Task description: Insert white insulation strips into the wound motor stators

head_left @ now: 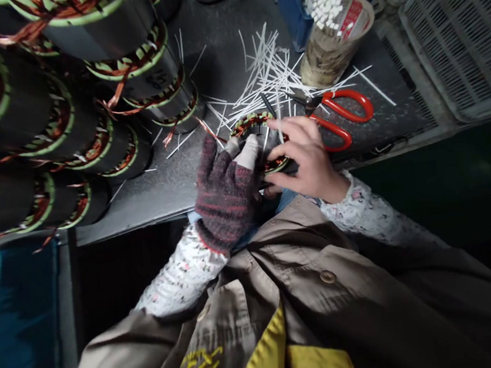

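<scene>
At the centre of the frame, on the near edge of a dark table [149,195], a round motor core [251,122] sits between two hands. It is a steel ring wound with copper wire and lined in green. It looks heavy and rigid, but the wire loops and thin lining at its ends would likely bend or tear, so the solid outer wall seems the safest hold. The left hand [227,189], in a dark knit glove with pale fingertips, curls closed around the core's left side. The bare right hand [308,156] clasps the right side, fingers half bent over the top rim and thumb beneath. Behind lie loose white strips [268,69] and red scissors [344,115]. Stacked cores [66,127] fill the upper left.
</scene>
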`<state>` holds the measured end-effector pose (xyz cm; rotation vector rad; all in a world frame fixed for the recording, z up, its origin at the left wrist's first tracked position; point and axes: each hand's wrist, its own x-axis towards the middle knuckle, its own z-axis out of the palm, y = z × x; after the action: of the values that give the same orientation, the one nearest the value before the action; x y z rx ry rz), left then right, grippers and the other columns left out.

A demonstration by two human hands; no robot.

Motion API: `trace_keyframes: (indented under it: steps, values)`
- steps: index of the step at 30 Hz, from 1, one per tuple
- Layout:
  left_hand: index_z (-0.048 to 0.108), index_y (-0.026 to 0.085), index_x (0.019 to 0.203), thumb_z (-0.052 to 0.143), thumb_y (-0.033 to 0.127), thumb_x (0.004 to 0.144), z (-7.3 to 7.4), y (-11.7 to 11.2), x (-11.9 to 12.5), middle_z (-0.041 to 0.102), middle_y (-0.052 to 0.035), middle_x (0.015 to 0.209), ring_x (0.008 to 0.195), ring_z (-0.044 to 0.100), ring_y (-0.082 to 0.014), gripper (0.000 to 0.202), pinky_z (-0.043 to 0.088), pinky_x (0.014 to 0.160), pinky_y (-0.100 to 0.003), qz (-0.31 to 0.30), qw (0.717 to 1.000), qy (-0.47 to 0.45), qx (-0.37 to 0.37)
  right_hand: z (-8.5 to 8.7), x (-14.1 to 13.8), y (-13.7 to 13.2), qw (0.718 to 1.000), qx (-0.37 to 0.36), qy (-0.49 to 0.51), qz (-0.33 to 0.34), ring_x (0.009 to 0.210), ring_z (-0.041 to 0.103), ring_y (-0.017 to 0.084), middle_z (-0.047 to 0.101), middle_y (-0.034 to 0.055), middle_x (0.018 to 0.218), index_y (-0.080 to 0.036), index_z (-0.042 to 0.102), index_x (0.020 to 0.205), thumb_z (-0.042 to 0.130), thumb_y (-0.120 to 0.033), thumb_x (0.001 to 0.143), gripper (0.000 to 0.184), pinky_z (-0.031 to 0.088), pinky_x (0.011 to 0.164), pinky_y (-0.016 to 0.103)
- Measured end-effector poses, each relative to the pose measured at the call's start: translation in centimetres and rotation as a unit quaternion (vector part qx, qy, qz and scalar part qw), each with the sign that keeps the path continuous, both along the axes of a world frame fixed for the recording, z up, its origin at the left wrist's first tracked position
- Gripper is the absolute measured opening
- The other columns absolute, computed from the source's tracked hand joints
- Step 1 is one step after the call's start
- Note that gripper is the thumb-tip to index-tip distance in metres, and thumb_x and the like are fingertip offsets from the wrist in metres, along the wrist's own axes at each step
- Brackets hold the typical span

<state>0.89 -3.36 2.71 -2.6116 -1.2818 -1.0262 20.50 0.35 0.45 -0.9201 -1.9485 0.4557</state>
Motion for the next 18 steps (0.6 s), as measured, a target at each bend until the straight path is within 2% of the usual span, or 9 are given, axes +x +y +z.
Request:
trace_keyframes:
  steps: [2, 4, 6, 8, 10, 12, 14, 16, 18]
  values:
    - [0.051, 0.02, 0.143, 0.051, 0.029, 0.104, 1.1, 0.2, -1.1, 0.075, -0.0087, 0.107, 0.111, 0.071, -0.0258, 0.041, 0.046, 0.117, -0.052, -0.016, 0.998, 0.061, -0.014, -0.9, 0.7, -0.3, 0.998, -0.025, -0.05, -0.008, 0.138, 0.046, 0.038, 0.061, 0.0076, 0.143, -0.025, 0.066, 0.086, 0.078, -0.043, 0.082, 0.022, 0.033, 0.117, 0.066]
    - [0.057, 0.018, 0.137, 0.042, 0.034, 0.107, 1.9, 0.7, -1.9, 0.074, -0.0067, 0.089, 0.089, 0.074, -0.0228, 0.037, 0.058, 0.092, -0.042, -0.031, 0.992, 0.118, -0.019, -1.5, 1.0, 0.0, 0.996, -0.058, -0.064, -0.006, 0.142, 0.042, 0.037, 0.058, 0.0039, 0.147, -0.026, 0.067, 0.086, 0.079, -0.034, 0.081, 0.016, 0.03, 0.12, 0.067]
    - [0.062, 0.018, 0.13, 0.035, 0.045, 0.108, 2.3, 1.6, -2.3, 0.071, -0.0055, 0.079, 0.068, 0.069, -0.0201, 0.045, 0.053, 0.064, -0.033, -0.047, 0.985, 0.165, -0.013, -1.8, 1.1, 0.5, 0.995, -0.076, -0.065, 0.003, 0.144, 0.041, 0.036, 0.055, 0.002, 0.149, -0.026, 0.067, 0.084, 0.08, -0.029, 0.079, 0.014, 0.028, 0.122, 0.066]
    - [0.068, 0.019, 0.12, 0.032, 0.047, 0.107, 2.6, 2.6, -2.7, 0.069, -0.0054, 0.076, 0.061, 0.063, -0.0186, 0.048, 0.043, 0.053, -0.03, -0.074, 0.978, 0.192, -0.017, -2.0, 1.2, 0.9, 0.994, -0.086, -0.064, 0.012, 0.144, 0.042, 0.035, 0.056, 0.0014, 0.148, -0.026, 0.067, 0.082, 0.079, -0.024, 0.078, 0.012, 0.028, 0.122, 0.066]
    - [0.072, 0.02, 0.108, 0.032, 0.042, 0.107, 2.6, 3.8, -3.0, 0.069, -0.0054, 0.079, 0.065, 0.063, -0.0185, 0.046, 0.043, 0.056, -0.03, -0.108, 0.971, 0.211, -0.03, -2.0, 1.2, 1.1, 0.994, -0.089, -0.065, 0.017, 0.143, 0.042, 0.035, 0.057, 0.0014, 0.146, -0.026, 0.068, 0.081, 0.078, -0.02, 0.077, 0.012, 0.029, 0.121, 0.067]
    - [0.072, 0.021, 0.103, 0.035, 0.041, 0.106, 2.5, 4.7, -3.2, 0.07, -0.0046, 0.084, 0.075, 0.066, -0.0192, 0.043, 0.05, 0.068, -0.03, -0.121, 0.972, 0.19, -0.068, -1.8, 1.1, 0.8, 0.994, -0.084, -0.065, 0.015, 0.144, 0.043, 0.035, 0.058, 0.0016, 0.144, -0.026, 0.069, 0.081, 0.077, -0.018, 0.076, 0.012, 0.03, 0.121, 0.067]
    - [0.071, 0.02, 0.105, 0.04, 0.046, 0.105, 2.4, 5.3, -3.0, 0.07, -0.0045, 0.089, 0.088, 0.068, -0.0215, 0.041, 0.053, 0.085, -0.034, -0.09, 0.982, 0.121, -0.116, -1.4, 1.1, 0.4, 0.995, -0.069, -0.066, 0.013, 0.142, 0.044, 0.035, 0.06, 0.0016, 0.141, -0.026, 0.069, 0.081, 0.076, -0.018, 0.077, 0.011, 0.033, 0.119, 0.065]
    - [0.069, 0.019, 0.11, 0.043, 0.05, 0.104, 2.2, 5.4, -2.6, 0.071, -0.0055, 0.094, 0.101, 0.068, -0.0241, 0.04, 0.052, 0.098, -0.037, -0.046, 0.987, 0.049, -0.146, -0.8, 1.5, 0.2, 0.998, -0.041, -0.044, 0.003, 0.134, 0.053, 0.032, 0.063, 0.0029, 0.133, -0.026, 0.067, 0.08, 0.073, -0.02, 0.08, 0.009, 0.042, 0.114, 0.06]
    - [0.067, 0.02, 0.112, 0.043, 0.05, 0.104, 2.1, 5.1, -1.9, 0.071, -0.0059, 0.097, 0.107, 0.068, -0.0249, 0.039, 0.051, 0.104, -0.04, -0.03, 0.99, 0.016, -0.139, -0.3, 2.5, 1.1, 0.997, 0.016, 0.027, -0.063, 0.115, 0.063, 0.027, 0.067, 0.0051, 0.116, -0.025, 0.063, 0.079, 0.069, -0.024, 0.087, 0.01, 0.052, 0.102, 0.051]
